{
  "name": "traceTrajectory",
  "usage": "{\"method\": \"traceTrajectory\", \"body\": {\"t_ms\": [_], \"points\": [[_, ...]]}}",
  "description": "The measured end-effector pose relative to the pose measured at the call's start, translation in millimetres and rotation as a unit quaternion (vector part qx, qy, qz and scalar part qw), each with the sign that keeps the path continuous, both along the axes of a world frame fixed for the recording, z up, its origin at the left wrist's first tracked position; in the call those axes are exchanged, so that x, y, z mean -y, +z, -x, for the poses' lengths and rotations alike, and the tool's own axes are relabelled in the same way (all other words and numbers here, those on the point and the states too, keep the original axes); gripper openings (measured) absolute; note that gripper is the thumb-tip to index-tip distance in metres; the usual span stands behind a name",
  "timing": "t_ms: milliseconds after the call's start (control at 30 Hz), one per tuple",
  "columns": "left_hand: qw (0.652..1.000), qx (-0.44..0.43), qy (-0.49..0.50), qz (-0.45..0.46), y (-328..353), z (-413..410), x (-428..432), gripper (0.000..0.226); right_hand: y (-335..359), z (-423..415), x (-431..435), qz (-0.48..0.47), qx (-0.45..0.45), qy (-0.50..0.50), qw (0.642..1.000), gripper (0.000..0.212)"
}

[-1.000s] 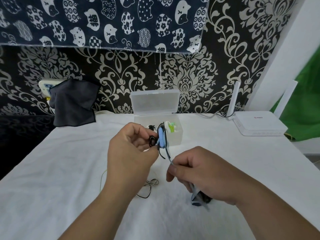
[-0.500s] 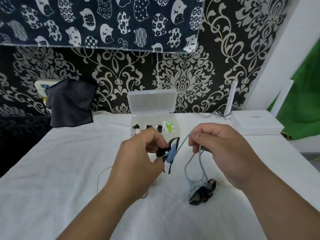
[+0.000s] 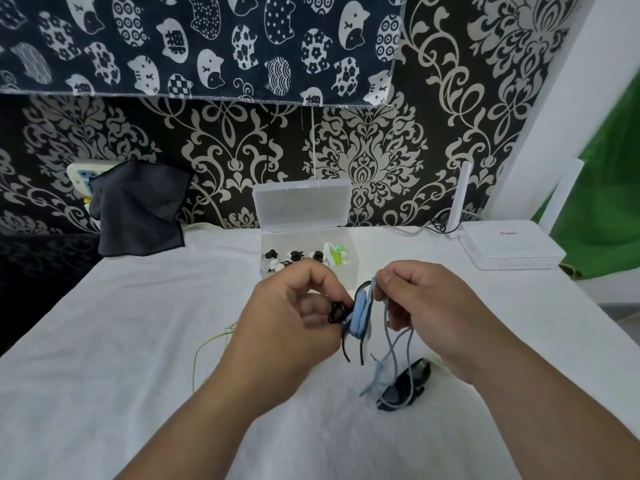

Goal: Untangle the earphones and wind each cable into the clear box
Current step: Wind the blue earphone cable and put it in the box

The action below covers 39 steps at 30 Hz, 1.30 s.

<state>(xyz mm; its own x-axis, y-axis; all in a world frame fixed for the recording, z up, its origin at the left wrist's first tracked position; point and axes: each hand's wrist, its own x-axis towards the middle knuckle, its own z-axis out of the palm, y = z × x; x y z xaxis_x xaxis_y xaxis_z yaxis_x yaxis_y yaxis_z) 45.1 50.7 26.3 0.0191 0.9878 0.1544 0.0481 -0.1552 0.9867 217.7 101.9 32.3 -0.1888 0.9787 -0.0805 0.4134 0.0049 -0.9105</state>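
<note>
The left hand pinched the blue earpiece and a black hook between curled fingers, clear of the cloth; the right hand, just beside it, pinched the cable close to that earpiece. From there the cable fell in slack, crossing loops to the second earpiece, which lay on the cloth. A pull while those loops crossed would likely cinch them into a knot, or drag the second earpiece along. The left forearm could also snag the thin green cable lying near it (its far end was hidden). Just behind the hands stood the box, lid up, with wound earphones inside; a wide sweep might knock it. The white cloth covered the table, with a dark rag at the far left and a router at the far right. Behind were damask wallpaper, a cat-print fabric and a green sheet
</note>
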Motion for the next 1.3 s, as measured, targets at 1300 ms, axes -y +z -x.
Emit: {"method": "traceTrajectory", "body": {"t_ms": [1300], "points": [[0.981,-0.015,0.179,-0.072,5.9,10.2,-6.4,0.055,8.8,13.1,20.0,0.052,0.128,0.236,0.962,0.037]]}}
